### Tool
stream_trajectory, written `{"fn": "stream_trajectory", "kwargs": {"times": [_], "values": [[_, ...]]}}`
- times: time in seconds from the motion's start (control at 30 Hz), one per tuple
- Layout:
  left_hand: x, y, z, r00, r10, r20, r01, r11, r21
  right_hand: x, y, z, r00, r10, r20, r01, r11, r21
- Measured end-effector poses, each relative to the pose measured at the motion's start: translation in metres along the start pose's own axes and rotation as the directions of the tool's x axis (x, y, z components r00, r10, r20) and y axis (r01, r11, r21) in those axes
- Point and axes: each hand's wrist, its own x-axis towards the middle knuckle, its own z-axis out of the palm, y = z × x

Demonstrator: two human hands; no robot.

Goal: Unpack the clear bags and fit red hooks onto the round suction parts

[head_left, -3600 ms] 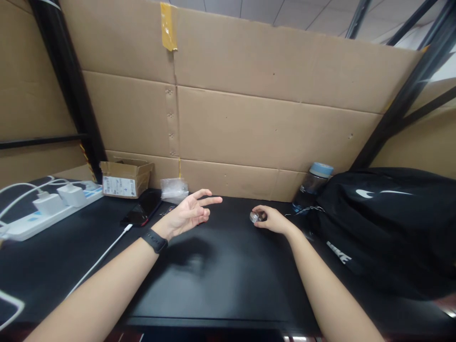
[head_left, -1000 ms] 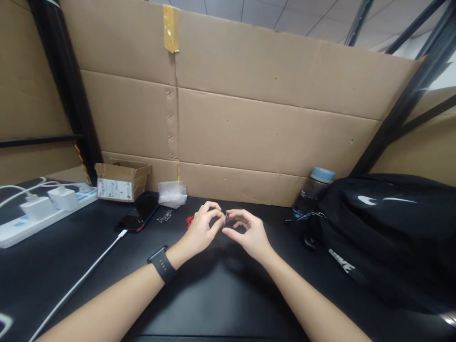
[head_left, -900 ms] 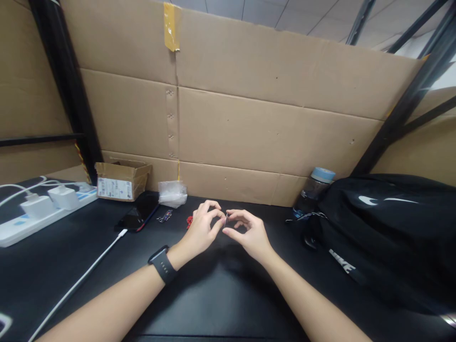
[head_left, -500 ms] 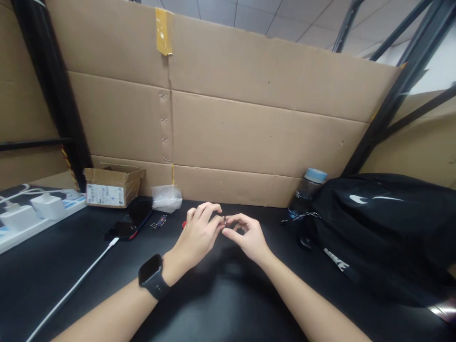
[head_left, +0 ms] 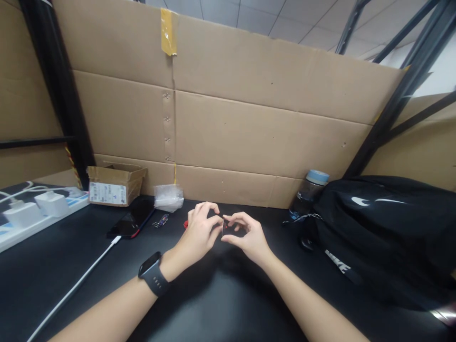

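Note:
Between my two hands a small thin flat piece (head_left: 223, 227) stands almost edge-on, so its kind cannot be made out. My left hand (head_left: 203, 230), with a dark smartwatch (head_left: 154, 273) on its wrist, pinches the piece from the left between thumb and fingers. From the right, the fingertips of my right hand (head_left: 246, 235) meet the piece's edges, thumb low and index finger high. Something red (head_left: 185, 224) shows just behind my left hand, mostly hidden. Left of it a small colourful keychain-like trinket (head_left: 162, 221) lies on the black table (head_left: 228, 304).
At the left are a phone (head_left: 131, 218), a white charging cable (head_left: 74, 287), a power strip (head_left: 42, 216) and an open cardboard box (head_left: 116, 185). A clear plastic bag (head_left: 168, 197) lies behind. Rightward stand a bottle (head_left: 308, 194) and a black backpack (head_left: 388, 232). A cardboard wall (head_left: 249, 133) closes the back.
My right thumb and fingers have spread wider apart along the piece, which now shows as a longer upright edge. The whole view has shifted slightly.

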Motion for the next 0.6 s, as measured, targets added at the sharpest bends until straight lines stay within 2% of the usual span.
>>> {"fn": "stream_trajectory", "kwargs": {"times": [0.13, 0.3, 0.4, 0.5, 0.6], "values": [[0.0, 0.001, -0.002, 0.994, 0.086, -0.072, -0.081, 0.994, 0.075, 0.0, -0.001, 0.002, 0.999, 0.053, -0.001, -0.052, 0.998, 0.044], [0.001, -0.002, -0.003, 0.995, 0.068, -0.077, -0.061, 0.994, 0.091, 0.002, -0.01, -0.001, 0.996, 0.052, 0.074, -0.054, 0.998, 0.024], [0.002, -0.004, -0.002, 0.996, 0.047, -0.075, -0.041, 0.996, 0.085, 0.002, -0.015, -0.006, 0.994, -0.032, 0.101, 0.041, 0.995, -0.092], [0.002, -0.003, 0.0, 0.997, 0.043, -0.067, -0.038, 0.996, 0.079, 0.003, -0.017, -0.009, 0.985, -0.134, 0.107, 0.156, 0.959, -0.238], [0.001, -0.001, 0.001, 0.998, 0.055, -0.044, -0.051, 0.995, 0.086, 0.004, -0.015, -0.009, 0.973, -0.199, 0.12, 0.227, 0.923, -0.311]]}}
